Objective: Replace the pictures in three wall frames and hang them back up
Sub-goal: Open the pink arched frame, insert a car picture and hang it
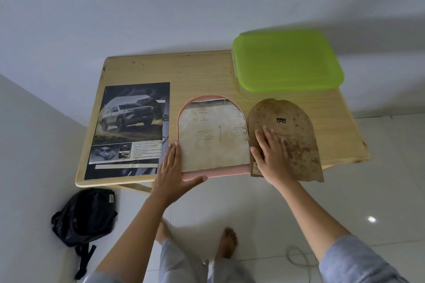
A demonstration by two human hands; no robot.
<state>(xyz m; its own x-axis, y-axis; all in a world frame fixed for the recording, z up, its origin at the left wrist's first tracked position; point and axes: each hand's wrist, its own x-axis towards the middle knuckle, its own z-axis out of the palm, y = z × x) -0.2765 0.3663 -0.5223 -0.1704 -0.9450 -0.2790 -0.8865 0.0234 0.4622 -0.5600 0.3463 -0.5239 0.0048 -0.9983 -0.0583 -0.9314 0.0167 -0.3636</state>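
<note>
Wooden table (202, 71) at mid-frame. On it, centre, a pink arched frame (230, 170) holds a stained sheet (213, 140) — the left hand (171, 172) lies flat, fingers straight, on its lower left corner. Just right, the right hand (270, 151) rests flat on a brown backing board (296, 135). Car poster (128, 126) at left.

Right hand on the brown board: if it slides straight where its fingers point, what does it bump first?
Probably the clear box under the green lid. The right hand lies flat on the backing board, fingers aimed just left of its hanger clip; depth is unclear.
</note>
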